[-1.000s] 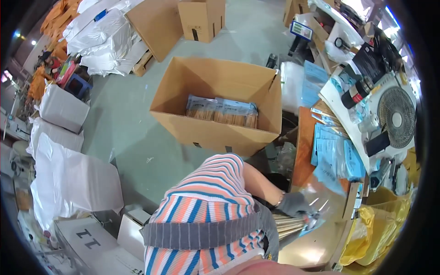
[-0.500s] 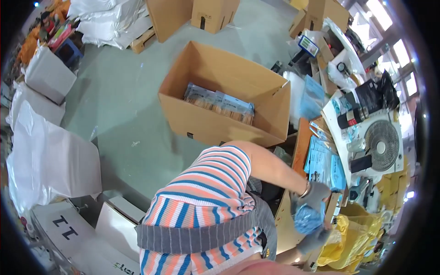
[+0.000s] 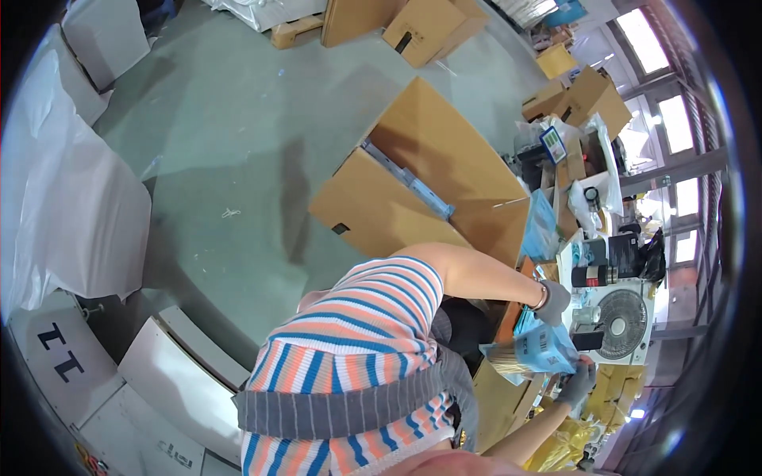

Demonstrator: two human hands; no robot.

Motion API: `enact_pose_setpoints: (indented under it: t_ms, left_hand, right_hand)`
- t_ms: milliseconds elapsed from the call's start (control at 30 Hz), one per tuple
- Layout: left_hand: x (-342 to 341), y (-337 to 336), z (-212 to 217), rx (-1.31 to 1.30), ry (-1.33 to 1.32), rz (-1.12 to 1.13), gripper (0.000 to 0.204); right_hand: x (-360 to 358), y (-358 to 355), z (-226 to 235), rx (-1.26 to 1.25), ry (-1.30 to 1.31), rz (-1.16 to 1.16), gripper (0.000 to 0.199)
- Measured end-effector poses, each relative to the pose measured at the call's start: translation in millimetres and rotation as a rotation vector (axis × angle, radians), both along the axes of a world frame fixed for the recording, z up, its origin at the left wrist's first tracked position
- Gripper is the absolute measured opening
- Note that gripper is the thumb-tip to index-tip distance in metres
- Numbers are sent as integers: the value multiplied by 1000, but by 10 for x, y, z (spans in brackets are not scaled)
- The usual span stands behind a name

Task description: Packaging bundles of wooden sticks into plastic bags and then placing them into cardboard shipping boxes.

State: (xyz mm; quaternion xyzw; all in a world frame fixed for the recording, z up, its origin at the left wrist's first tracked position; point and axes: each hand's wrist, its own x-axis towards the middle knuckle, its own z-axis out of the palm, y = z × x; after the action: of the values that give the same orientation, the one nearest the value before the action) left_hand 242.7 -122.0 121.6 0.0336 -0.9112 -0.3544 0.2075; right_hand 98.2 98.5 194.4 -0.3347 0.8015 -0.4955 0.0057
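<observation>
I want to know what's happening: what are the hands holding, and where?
Both gloved hands hold a blue plastic packet: the left hand at its top edge, the right hand at its lower corner.

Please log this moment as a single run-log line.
left hand: on blue packet | right hand: grips packet | nearby: white fan, open cardboard box

Bright daylight enters through windows (image 3: 675, 71) at upper right, which glare white. The floor (image 3: 238, 143) shows soft shadows. Fisheye distortion bends edges near the dark rim; focus stays fairly sharp centrally.
</observation>
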Motion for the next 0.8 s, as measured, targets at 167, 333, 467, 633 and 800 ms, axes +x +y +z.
enact_pose_setpoints:
  t_ms: [167, 333, 467, 633, 800]
  left_hand:
    - [79, -28, -16, 219, 103, -86, 39]
    - [494, -1252, 326, -222, 895, 823, 35]
    - [1759, -3147, 23, 761, 1377, 1387, 46]
    - [3438, -3572, -219, 899, 919, 1836, 81]
    - [3733, -3536, -63, 854, 776, 1786, 80]
  right_hand:
    - [59, 34, 58, -37, 56, -73, 10]
    - [225, 430, 252, -172, -36, -270, 12]
    - [96, 814, 217, -300, -89, -331, 14]
    - [39, 879, 207, -274, -126, -337, 14]
    - [-68, 943, 127, -231, -93, -394, 16]
